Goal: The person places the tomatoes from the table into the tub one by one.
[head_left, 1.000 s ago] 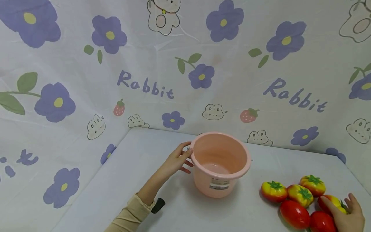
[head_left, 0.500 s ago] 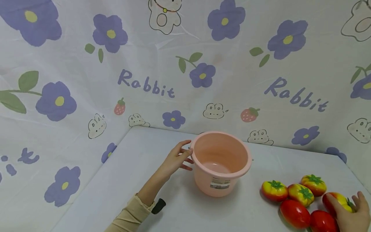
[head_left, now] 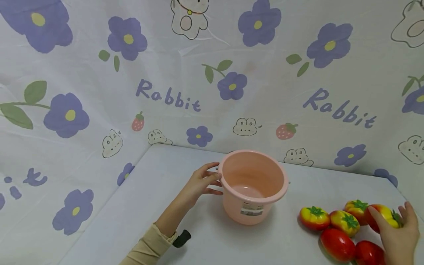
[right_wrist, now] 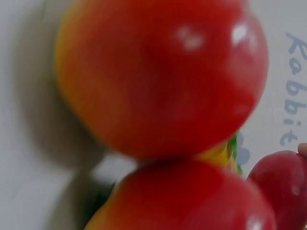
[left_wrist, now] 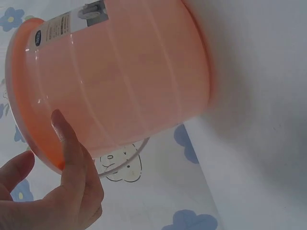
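A pink plastic bucket (head_left: 248, 209) stands in the middle of the table. My left hand (head_left: 200, 184) holds its left rim, with the thumb at the top edge and the fingers beneath it; in the left wrist view the index finger (left_wrist: 64, 134) lies along the bucket's side. At the right, my right hand (head_left: 400, 232) grips a red and yellow toy tomato (head_left: 382, 217) with a green leafy top, thumb on its left. The tomato overlaps another toy tomato (head_left: 356, 211) behind it. In the right wrist view the held tomato (right_wrist: 283, 187) shows at the right edge, partly cut off.
Beside the right hand lie two more red and yellow toy tomatoes (head_left: 314, 218) and two redder fruits (head_left: 337, 244) on the white table (head_left: 278, 243). A cloth backdrop (head_left: 179, 66) with flowers and rabbits rises behind the table.
My right hand has lifted the toy tomato from its place among the others, up and slightly to the back. The left hand stays at the bucket's rim, and the bucket stands where it was.
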Demonstrator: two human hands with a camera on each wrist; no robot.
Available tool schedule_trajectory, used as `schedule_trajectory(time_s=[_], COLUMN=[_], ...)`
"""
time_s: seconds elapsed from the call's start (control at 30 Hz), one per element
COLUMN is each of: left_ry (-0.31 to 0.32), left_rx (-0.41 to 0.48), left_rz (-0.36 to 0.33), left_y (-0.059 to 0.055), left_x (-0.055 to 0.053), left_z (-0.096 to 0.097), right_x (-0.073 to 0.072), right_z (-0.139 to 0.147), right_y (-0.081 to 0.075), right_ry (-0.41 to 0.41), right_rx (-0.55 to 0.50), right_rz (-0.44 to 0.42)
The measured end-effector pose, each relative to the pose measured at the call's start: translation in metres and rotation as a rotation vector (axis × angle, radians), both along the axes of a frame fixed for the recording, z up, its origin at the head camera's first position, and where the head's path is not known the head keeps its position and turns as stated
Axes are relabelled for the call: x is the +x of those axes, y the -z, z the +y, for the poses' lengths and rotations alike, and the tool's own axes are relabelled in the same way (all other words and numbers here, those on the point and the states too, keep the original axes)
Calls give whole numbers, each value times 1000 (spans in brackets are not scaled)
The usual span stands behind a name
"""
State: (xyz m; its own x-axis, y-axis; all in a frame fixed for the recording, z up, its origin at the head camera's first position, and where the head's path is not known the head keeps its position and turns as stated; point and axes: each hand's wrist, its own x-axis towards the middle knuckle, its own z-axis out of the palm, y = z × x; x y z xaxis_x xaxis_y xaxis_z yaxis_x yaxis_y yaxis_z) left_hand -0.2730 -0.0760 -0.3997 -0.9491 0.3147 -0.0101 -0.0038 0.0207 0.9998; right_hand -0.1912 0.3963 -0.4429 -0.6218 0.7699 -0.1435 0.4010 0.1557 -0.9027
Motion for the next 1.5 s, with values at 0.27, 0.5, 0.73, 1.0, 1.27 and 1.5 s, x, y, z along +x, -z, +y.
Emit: schedule_trajectory(time_s=[0.27, 0.5, 0.73, 1.0, 1.27, 1.5], left_ry=[12, -1, -15, -25, -28, -36], left_rx=[27, 26, 16, 12, 15, 16], left_rz=[-13, -18, -16, -14, -14, -15], left_y=[-1, -2, -2, -3, -3, -3], left_x=[6, 10, 14, 18, 18, 19], left_z=[2, 3, 5, 6, 6, 6], right_x=[-13, -30, -41, -58, -70, -79], right_z=[-17, -32, -55, -82, -113, -138], right_y=[-17, -36, -50, -66, -80, -88], right_ry=[-52, -144, -274, -313, -380, -443], right_rx=[-10, -38, -3, 12, 61, 99], right_rz=[49, 149, 207, 222, 303, 350])
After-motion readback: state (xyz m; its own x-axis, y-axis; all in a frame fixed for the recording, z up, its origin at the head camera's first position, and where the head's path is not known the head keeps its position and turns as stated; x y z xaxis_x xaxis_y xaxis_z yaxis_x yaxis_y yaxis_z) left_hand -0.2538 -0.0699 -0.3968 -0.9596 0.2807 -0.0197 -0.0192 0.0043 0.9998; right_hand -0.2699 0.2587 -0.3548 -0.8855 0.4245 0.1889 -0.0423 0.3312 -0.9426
